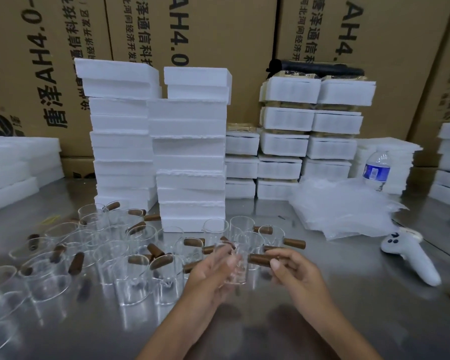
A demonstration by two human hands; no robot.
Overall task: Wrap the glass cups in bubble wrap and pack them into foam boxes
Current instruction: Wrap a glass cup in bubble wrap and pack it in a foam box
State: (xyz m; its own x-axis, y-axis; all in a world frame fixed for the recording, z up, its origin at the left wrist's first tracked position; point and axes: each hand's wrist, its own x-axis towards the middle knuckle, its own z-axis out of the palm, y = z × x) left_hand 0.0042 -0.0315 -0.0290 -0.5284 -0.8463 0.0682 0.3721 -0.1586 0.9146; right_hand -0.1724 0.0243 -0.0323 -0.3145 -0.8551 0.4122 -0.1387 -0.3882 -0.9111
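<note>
The white foam boxes [190,152] stand closed in tall stacks at the back of the shiny metal table [348,320], so I cannot see inside them. The clear glass cup with a brown wooden side handle [235,267] is empty. It is just above the table in front of me, between my hands. My right hand [294,271] pinches its handle, and my left hand [208,271] curls around its glass wall. Many similar empty cups [130,271] stand on the left. A pile of clear bubble wrap sheets [340,206] lies on the right.
</note>
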